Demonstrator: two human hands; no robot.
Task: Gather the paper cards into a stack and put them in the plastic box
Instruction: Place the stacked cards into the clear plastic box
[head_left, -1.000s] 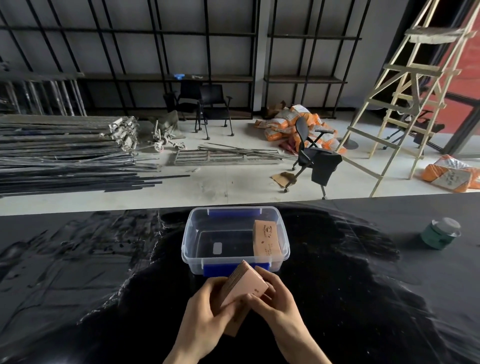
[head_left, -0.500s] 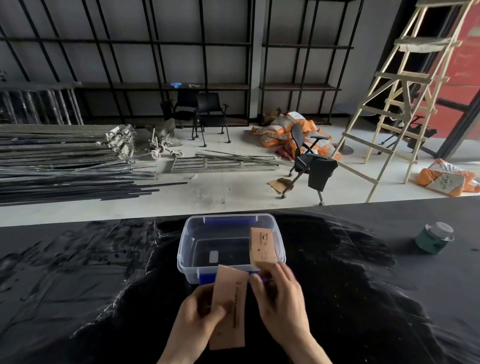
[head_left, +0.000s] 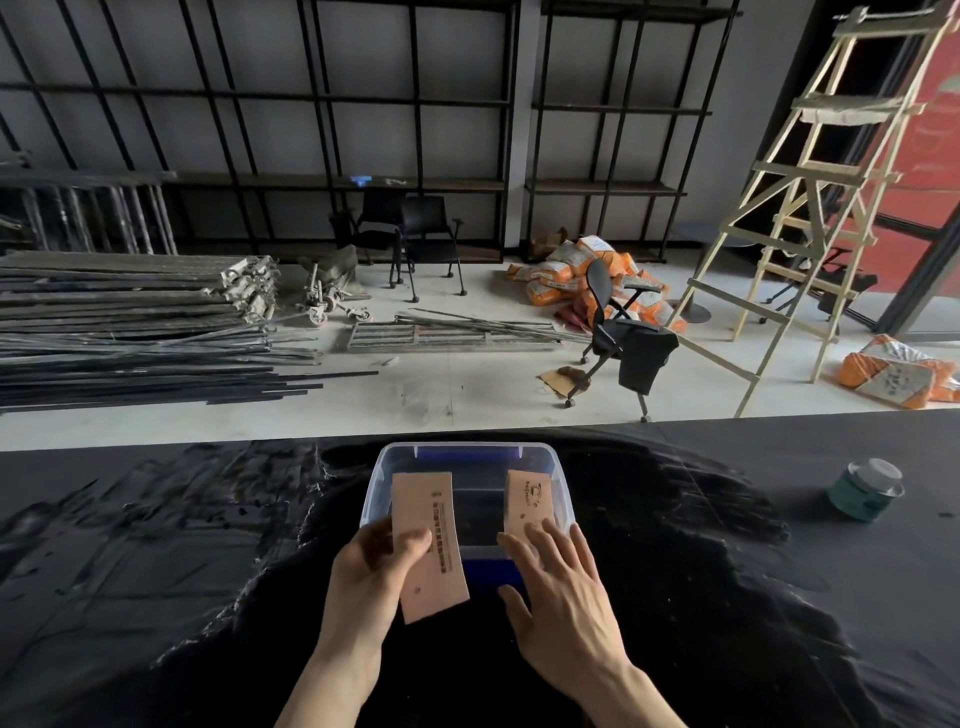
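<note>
While the left hand (head_left: 375, 566) pinches a thin tan card stack (head_left: 429, 540) over the near rim, the right hand (head_left: 558, 587) lies flat, fingers spread, holding nothing. Judged near done — one printed card (head_left: 529, 501) already inside the clear, blue-latched plastic box (head_left: 470, 452) on the black cloth (head_left: 156, 545).

From my feed the room reads dim, with soft daylight falling on the pale concrete floor (head_left: 467, 384) while the glossy black counter (head_left: 156, 571) stays very dark and shows only faint grey sheen on its left part. The wide lens bows the black metal shelving (head_left: 260, 104) and leans the tall wooden ladder (head_left: 810, 208) inward at the edges. Focus is sharp mid-frame, and print on the tan paper cards (head_left: 428, 540) is too small for me to read.
</note>
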